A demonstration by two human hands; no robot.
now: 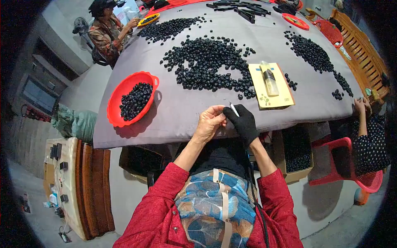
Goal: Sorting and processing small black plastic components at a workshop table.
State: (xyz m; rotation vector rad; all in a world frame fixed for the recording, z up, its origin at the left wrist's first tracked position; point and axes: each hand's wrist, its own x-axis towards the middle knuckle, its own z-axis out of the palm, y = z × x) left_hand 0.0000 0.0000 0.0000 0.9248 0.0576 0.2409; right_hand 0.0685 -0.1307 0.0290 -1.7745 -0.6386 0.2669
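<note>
My left hand (208, 122) is bare, its thumb and fingers pinched together over the table's near edge. Whatever small piece it pinches is hidden by the fingers. Close against it, my right hand (243, 125), in a black glove, grips a thin white pen-like tool (234, 110) with its slim tip pointing up and away. Just beyond both hands spreads a pile of small black round parts (206, 58), some showing a hole. A yellow booklet (279, 98) lies to the right of the pile, with a clear, dark-ended case (269, 80) on top.
At left, a red basin (112, 108) holds more black parts. Other piles lie far left (167, 29) and right (312, 51); black strips (247, 15) lie at the far edge. One person (106, 35) sits far left, another (372, 140) at right by a pink chair (331, 144). Boxes sit below the table.
</note>
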